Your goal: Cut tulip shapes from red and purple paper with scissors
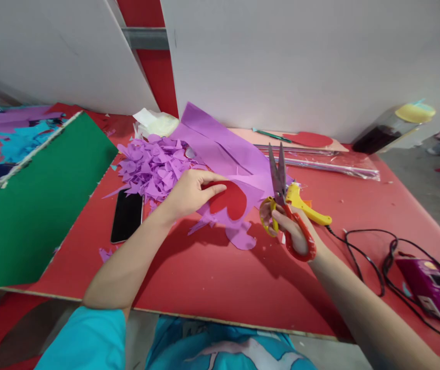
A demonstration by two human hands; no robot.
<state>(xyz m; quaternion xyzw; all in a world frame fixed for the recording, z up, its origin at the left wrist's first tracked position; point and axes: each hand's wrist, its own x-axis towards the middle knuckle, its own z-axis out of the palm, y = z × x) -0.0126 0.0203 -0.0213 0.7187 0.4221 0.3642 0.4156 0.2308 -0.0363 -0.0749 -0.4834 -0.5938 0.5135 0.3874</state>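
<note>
My left hand (191,192) lies over a red heart-shaped paper piece (231,199), fingers pinching its left edge, and the heart rests on purple paper (223,149). My right hand (293,228) grips scissors (281,200) with red and yellow handles, blades pointing up and away, nearly closed, just right of the heart. A small purple cut-out (241,237) lies on the red table (204,277) below the heart.
A heap of purple paper scraps (152,167) and a black phone (127,216) lie to the left, beside a green board (35,200). A yellow glue gun (305,205), black cable (370,262), purple device (432,288), plastic-wrapped roll (320,162) and a bottle (393,128) sit right.
</note>
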